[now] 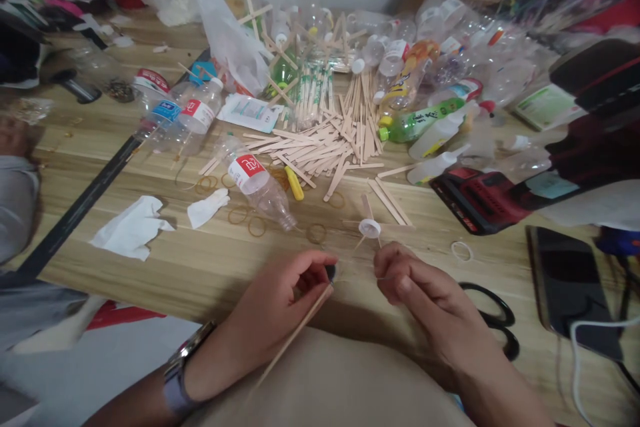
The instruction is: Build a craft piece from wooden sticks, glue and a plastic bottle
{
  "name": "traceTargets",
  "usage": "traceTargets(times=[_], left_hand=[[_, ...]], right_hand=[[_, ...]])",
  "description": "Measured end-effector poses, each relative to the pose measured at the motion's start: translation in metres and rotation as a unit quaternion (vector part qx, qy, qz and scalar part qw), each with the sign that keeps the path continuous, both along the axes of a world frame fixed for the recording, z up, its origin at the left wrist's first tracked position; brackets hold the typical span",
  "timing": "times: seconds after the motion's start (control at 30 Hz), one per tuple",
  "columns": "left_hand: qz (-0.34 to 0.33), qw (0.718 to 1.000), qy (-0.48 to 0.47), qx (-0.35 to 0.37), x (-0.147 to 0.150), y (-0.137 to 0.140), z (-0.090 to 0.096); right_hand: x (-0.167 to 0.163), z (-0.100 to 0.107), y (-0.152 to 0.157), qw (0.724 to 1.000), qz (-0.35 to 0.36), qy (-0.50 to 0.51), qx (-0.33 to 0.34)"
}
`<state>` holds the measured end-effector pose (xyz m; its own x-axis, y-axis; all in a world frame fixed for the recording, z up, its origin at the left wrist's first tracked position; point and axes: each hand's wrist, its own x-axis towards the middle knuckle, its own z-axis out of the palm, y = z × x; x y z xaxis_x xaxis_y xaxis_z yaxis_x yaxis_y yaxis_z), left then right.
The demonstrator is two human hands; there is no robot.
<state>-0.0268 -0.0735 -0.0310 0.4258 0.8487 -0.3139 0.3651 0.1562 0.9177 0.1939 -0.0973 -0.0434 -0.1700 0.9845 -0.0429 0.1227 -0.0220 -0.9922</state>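
My left hand [295, 307] is closed in a pinch on a long thin wooden stick [293, 340], which slants down toward my lap. A small dark piece [331, 272] shows at the stick's upper end, by the fingertips; its kind is unclear. My right hand [415, 287] is closed too, its thumb against the curled fingers. A thin line pokes from that pinch, too fine to name. Just beyond the right fingers is a white bottle cap [370, 228] with thin sticks spreading out from it, one running toward my knuckles. Whether I hold that stick is hidden.
Wooden craft sticks [325, 143] lie heaped mid-table, before many plastic bottles. A clear bottle [260, 187], a yellow-handled tool [295, 184] and rubber bands lie nearer. Black-handled scissors [505, 313], a phone [570, 287] and a power tool [480, 200] are right. Another person's sleeve [17, 207] shows left.
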Motion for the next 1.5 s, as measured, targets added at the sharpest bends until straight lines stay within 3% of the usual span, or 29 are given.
traceTargets(times=[0.13,0.27,0.4,0.53,0.6,0.67,0.77,0.9,1.0,1.13,1.33,1.5], left_hand=[[-0.042,0.995,0.071,0.062,-0.005,0.005,0.005],[-0.026,0.998,0.06,0.021,-0.009,0.012,0.008],[0.045,0.99,-0.086,-0.1,-0.008,0.015,0.004],[0.076,0.931,-0.275,-0.228,-0.002,0.014,-0.005],[0.061,0.904,-0.323,-0.274,0.0,0.013,-0.009],[0.05,0.895,-0.331,-0.296,0.001,0.013,-0.01],[0.038,0.918,-0.296,-0.26,0.0,0.013,-0.01],[-0.008,0.968,-0.2,-0.15,0.0,0.013,-0.005],[-0.042,0.99,-0.108,-0.079,0.0,0.015,0.001],[-0.058,0.996,-0.045,-0.051,-0.002,0.015,0.006],[-0.046,0.996,-0.041,-0.066,-0.002,0.009,0.006],[-0.059,0.998,-0.03,-0.024,0.001,0.009,0.009]], right_hand=[[-0.009,-0.002,-0.002,0.984,-0.009,0.166,-0.057],[-0.016,-0.006,-0.004,0.978,0.062,0.184,-0.082],[-0.021,-0.008,-0.002,0.985,0.108,0.121,-0.057],[-0.025,-0.007,0.001,0.986,0.136,0.073,-0.07],[-0.025,-0.007,0.001,0.986,0.136,0.056,-0.075],[-0.025,-0.007,0.001,0.988,0.128,0.045,-0.07],[-0.023,-0.004,-0.001,0.993,0.109,0.026,-0.046],[-0.025,0.006,-0.002,0.993,0.112,-0.025,-0.009],[-0.026,0.009,-0.001,0.992,0.114,-0.052,0.007],[-0.023,0.013,0.004,0.994,0.094,-0.059,0.019],[-0.016,0.027,0.014,0.982,0.054,-0.101,0.151],[-0.027,0.032,0.03,0.96,0.089,-0.155,0.217]])
